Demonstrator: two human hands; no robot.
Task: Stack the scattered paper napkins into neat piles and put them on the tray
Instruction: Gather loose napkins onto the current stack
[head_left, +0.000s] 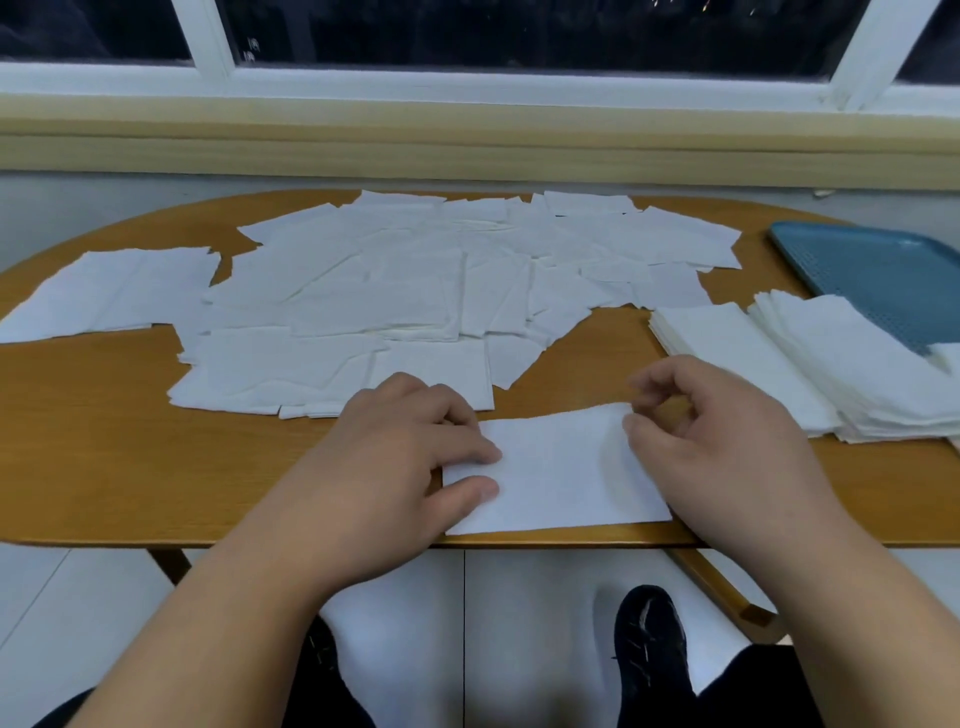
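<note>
One napkin (556, 467) lies flat at the near edge of the worktop (104, 441), right in front of the person. The left hand (405, 457) rests on its left end, and the thumb and first finger press down on the paper side by side. The right hand (711, 431) is at the other end. Its fingers (644, 387) are curled in and pinch the napkin's far right corner.

Lots of loose napkins (363, 291) are spread in a big messy patch over the middle and left of the worktop, lying over each other. Two neat piles (737, 358) sit side by side on the right, near the right hand. The pile further right lies over the near edge of the blue tray (883, 270). The tray sits at the far right of the worktop.
</note>
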